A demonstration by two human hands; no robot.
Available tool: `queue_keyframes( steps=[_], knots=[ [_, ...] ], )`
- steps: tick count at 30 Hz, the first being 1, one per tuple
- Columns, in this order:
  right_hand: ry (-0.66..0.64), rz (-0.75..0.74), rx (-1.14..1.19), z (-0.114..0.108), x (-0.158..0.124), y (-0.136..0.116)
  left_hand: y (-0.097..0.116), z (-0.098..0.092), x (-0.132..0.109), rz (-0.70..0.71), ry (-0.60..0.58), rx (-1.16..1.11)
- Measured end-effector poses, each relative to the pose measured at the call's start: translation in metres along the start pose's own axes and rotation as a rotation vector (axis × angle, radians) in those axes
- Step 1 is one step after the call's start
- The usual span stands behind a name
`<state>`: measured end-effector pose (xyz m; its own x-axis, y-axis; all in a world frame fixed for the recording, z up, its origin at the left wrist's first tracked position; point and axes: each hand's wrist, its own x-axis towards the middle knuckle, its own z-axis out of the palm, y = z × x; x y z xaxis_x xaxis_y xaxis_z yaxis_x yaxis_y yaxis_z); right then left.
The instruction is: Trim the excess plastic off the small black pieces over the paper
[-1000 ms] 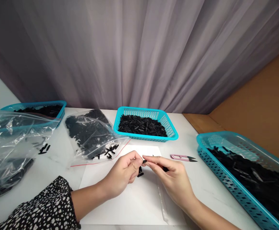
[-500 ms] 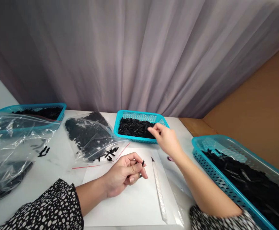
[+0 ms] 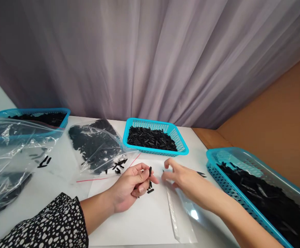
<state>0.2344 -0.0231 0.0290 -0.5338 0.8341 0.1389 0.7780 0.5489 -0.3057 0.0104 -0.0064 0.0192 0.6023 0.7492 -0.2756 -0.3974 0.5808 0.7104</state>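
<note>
My left hand (image 3: 130, 184) is closed over the white sheet (image 3: 129, 224), pinching a small black stick-shaped piece (image 3: 150, 171) upright between thumb and forefinger. More black pieces (image 3: 150, 190) show under its fingers; whether the hand holds them I cannot tell. To its right, my right hand (image 3: 183, 177) has its thumb and forefinger curved apart, and nothing shows between them. It hovers by the dark tip of a slim white pen-like tool (image 3: 172, 217) that lies along the sheet. Beyond both hands sits a blue basket (image 3: 182, 146) of black pieces (image 3: 150, 138).
A clear zip bag (image 3: 98, 148) of black pieces lies left of the basket, with loose ones near its mouth. Another plastic bag (image 3: 10, 151) overlaps a second blue basket (image 3: 67, 119). A large blue basket (image 3: 217, 172) stands at right. Dark pointed tips (image 3: 201, 174) show behind my right hand.
My right hand has come back from the middle basket, toward me, and its fingers have spread. The piece in my left hand now points up, and more black pieces show below it.
</note>
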Motion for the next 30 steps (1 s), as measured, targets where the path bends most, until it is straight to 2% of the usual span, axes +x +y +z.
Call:
queue_keyframes(
  steps=[3, 5, 7, 9, 10, 12, 16, 18, 22, 25, 28, 30],
  knots=[
    [-0.179, -0.050, -0.069, 0.001, -0.006, -0.011, 0.000, 0.001, 0.000, -0.006, 0.019, 0.010],
    [-0.226, -0.082, -0.124, 0.000, -0.004, -0.012, -0.001, 0.002, -0.001, -0.008, 0.024, 0.031],
    [-0.212, -0.154, -0.176, 0.001, -0.004, -0.010, -0.001, 0.002, 0.000, -0.004, 0.037, 0.047],
    [-0.125, -0.229, -0.172, 0.003, -0.009, -0.007, -0.001, 0.002, 0.000, 0.004, 0.051, 0.052],
    [-0.048, -0.251, -0.128, 0.004, -0.013, -0.005, -0.001, 0.002, 0.001, 0.006, 0.051, 0.051],
    [0.206, -0.246, 0.043, 0.007, -0.022, -0.004, -0.001, 0.002, 0.001, 0.003, 0.034, 0.046],
    [0.885, -0.140, 0.463, 0.012, -0.027, -0.017, -0.002, 0.001, 0.001, -0.013, -0.025, 0.061],
    [1.022, -0.107, 0.557, 0.014, -0.020, -0.030, -0.003, 0.001, 0.000, -0.002, -0.035, 0.076],
    [0.938, -0.073, 0.565, 0.020, 0.000, -0.049, -0.005, 0.002, -0.001, 0.048, -0.012, 0.104],
    [0.883, -0.063, 0.559, 0.027, 0.009, -0.053, -0.006, 0.001, 0.001, 0.071, 0.027, 0.107],
    [0.794, -0.153, 0.479, 0.033, 0.010, -0.049, -0.006, 0.001, 0.003, 0.090, 0.047, 0.118],
    [0.795, -0.211, 0.411, 0.036, 0.009, -0.045, -0.006, 0.002, 0.003, 0.091, 0.051, 0.124]
  ],
)
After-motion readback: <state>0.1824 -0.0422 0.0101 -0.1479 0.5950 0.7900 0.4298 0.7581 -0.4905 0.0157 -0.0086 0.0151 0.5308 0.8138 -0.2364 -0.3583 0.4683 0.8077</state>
